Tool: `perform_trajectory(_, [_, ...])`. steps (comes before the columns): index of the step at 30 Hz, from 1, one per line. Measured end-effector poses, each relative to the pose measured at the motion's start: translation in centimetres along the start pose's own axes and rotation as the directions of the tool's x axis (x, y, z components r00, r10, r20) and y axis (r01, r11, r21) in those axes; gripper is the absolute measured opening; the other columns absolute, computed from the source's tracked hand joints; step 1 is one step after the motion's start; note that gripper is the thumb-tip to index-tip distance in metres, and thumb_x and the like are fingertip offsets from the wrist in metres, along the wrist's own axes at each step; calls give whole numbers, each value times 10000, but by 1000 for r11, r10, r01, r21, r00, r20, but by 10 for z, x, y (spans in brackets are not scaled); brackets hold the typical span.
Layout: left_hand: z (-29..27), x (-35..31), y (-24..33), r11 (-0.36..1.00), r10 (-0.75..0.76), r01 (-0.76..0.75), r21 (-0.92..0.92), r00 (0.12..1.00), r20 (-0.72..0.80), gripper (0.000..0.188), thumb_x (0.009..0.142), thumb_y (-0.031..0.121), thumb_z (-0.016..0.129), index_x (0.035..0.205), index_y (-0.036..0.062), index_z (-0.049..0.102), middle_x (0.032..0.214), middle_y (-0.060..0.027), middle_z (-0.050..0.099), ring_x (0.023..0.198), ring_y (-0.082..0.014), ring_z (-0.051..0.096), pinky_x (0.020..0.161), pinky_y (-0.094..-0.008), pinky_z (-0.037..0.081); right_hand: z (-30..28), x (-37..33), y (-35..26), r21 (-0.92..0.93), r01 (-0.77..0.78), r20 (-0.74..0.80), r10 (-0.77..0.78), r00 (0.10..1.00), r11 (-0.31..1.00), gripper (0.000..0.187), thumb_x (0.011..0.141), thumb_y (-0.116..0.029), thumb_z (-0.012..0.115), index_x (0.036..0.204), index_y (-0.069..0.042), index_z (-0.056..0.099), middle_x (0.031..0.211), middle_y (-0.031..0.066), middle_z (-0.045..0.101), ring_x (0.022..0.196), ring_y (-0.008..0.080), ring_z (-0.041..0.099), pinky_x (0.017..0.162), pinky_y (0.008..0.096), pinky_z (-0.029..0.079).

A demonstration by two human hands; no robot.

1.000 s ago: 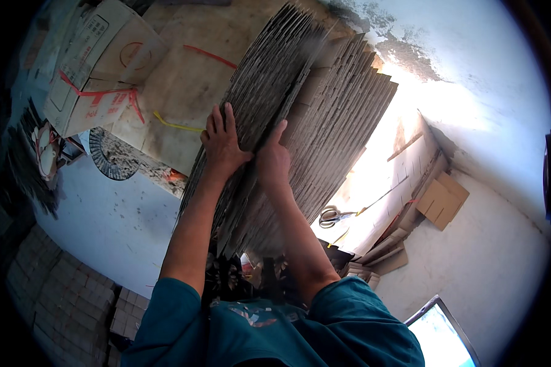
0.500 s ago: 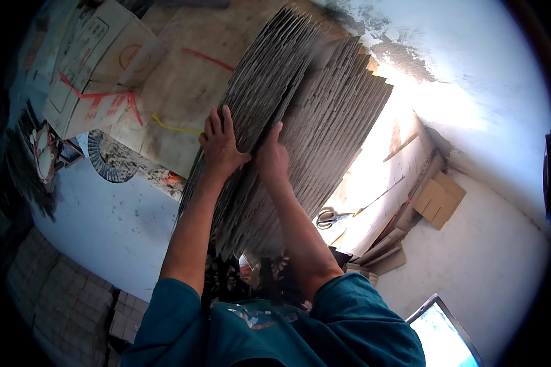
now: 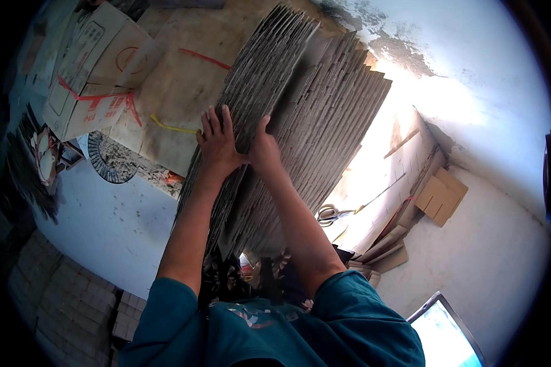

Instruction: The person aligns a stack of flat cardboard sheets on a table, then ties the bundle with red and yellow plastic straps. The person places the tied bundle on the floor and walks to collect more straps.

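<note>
A long row of grey-brown cardboard sheets (image 3: pixel 330 116), packed on edge, stands in front of me, split lengthwise by a dark gap. My left hand (image 3: pixel 219 145) lies with fingers spread across the top edges of the left section. Beside it, my right hand (image 3: pixel 264 148) rests at the gap, turned sideways with one digit stretched forward. Its other fingers are hidden down between the sheets. The left thumb reaches over to the right hand, and the two touch or nearly do.
A carton (image 3: pixel 113 67) with red straps sits at the far left on a brown board (image 3: pixel 183 85). Scissors (image 3: pixel 329 214) lie right of the sheets, near a whitish wall. Cardboard pieces (image 3: pixel 442 197) lie farther right; a screen (image 3: pixel 447 336) stands at lower right.
My right hand has shifted slightly left and forward, closer to my left hand. The gap between the sections looks wider near the hands as the left sheets lean left.
</note>
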State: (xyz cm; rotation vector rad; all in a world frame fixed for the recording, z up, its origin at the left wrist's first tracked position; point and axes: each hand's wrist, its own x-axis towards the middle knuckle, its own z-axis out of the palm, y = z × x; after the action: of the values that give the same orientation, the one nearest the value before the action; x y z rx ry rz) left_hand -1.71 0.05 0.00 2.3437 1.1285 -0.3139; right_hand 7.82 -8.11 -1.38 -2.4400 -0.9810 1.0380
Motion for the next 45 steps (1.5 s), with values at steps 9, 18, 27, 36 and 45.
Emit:
perform_trajectory(9, [3,0,2,999,-40,39,-19,999,-23,1302,518,354,843,1459,71,-11,1473,-299,48,1359,-462,102,971,-610,242,-19,-39,6,-14,-327,-281,310,908,945,560,797,-186,611,1283,-28,380,1105,160,519,1009,356,549,776,468,475])
perform_trajectory(18, [6,1,0,999,-21,17,-50,997,-73,1308,497,370,850,1459,65,17,1471,-297,65,1346,-464,138,948,-603,265,5,-42,-6,-194,-127,-219,83,972,973,670,818,-181,595,1355,32,256,1031,178,566,924,345,596,678,434,508])
perform_trajectory(27, [6,0,-1,999,-9,6,-45,997,-73,1330,475,388,852,1462,71,17,1471,-301,66,1341,-460,147,933,-591,270,-5,-26,-7,-61,-343,-60,340,939,937,858,798,-134,585,1402,104,23,840,240,632,780,370,637,657,426,503])
perform_trajectory(36, [6,0,0,998,-47,45,-38,997,-56,1274,513,344,842,1454,56,31,1473,-281,71,1348,-450,141,956,-600,256,-52,-39,-36,-29,-263,-140,257,956,964,770,780,-65,543,1374,133,95,796,262,620,773,406,624,636,445,488])
perform_trajectory(45, [6,1,2,998,-43,41,-42,998,-48,1300,489,324,847,1453,64,14,1472,-278,70,1350,-438,138,953,-590,263,-13,9,-2,-56,-145,-99,139,985,988,744,784,-7,515,1366,141,75,846,282,616,810,428,617,695,467,500])
